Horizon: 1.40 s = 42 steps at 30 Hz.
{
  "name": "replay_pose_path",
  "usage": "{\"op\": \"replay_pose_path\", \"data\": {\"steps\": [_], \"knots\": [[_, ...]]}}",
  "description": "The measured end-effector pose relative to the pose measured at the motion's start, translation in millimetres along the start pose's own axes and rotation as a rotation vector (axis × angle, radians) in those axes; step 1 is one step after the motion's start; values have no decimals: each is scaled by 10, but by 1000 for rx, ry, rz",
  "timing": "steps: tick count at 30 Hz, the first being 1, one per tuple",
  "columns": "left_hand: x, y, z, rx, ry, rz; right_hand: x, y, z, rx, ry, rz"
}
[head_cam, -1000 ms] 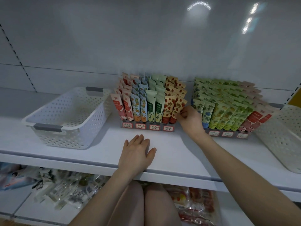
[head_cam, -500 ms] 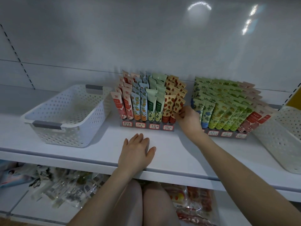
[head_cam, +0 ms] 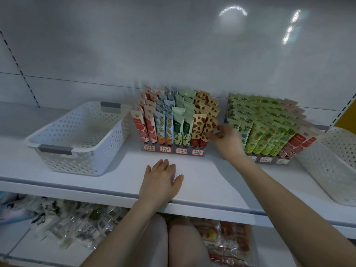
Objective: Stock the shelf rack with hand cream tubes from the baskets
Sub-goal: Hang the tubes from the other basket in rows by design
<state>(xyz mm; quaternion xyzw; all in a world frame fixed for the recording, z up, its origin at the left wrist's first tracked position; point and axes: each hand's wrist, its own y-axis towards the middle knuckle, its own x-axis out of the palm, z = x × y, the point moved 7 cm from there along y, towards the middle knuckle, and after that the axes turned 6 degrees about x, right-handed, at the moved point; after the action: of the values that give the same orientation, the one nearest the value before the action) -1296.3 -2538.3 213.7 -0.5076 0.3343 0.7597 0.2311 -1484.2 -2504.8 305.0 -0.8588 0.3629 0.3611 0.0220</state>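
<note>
Left hand (head_cam: pixel 160 182) is flat on the white shelf (head_cam: pixel 115 178), palm down, fingers straight and close together, thumb out to the side, right at the front edge. Right hand (head_cam: pixel 227 140) is up at the left rack (head_cam: pixel 173 150), fingers curled in against the front strawberry-print tube (head_cam: pixel 207 130) in the rightmost column. Thumb and fingertips look to be pinching that tube's right edge, though the hand itself hides the exact contact. The tube stands in the rack, leaning a touch to the right. The rack is packed with upright tubes: red, blue-orange, green and strawberry columns, with handwritten price tags along the front. Just to the right sits the second rack (head_cam: pixel 269 132), full of green and yellow tubes with pinkish ones at its far end. A white perforated basket (head_cam: pixel 57 162) stands left of the racks, and another basket (head_cam: pixel 337 170) is at the right edge. Below, clear packets (head_cam: pixel 77 224) lie on the lower shelf.
</note>
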Motion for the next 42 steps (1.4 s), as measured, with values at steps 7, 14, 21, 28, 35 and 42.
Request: {"op": "replay_pose_path", "data": {"steps": [7, 14, 21, 28, 35, 42], "knots": [[24, 7, -18, -11, 52, -47, -208, 51, -363, -277, -190, 160], [34, 17, -20, -9, 77, -70, -71, 247, -602, -271, -433, 113], [15, 21, -10, -3, 79, -42, -54, 304, -600, -226, -454, 68], [28, 16, -21, 6, 54, -6, -37, 290, -579, -207, -432, 30], [21, 17, -16, 20, 58, 11, -21, 272, -588, -202, -388, -21], [35, 21, -27, 21, 72, 3, -17, 223, -647, -206, -385, -11]]}}
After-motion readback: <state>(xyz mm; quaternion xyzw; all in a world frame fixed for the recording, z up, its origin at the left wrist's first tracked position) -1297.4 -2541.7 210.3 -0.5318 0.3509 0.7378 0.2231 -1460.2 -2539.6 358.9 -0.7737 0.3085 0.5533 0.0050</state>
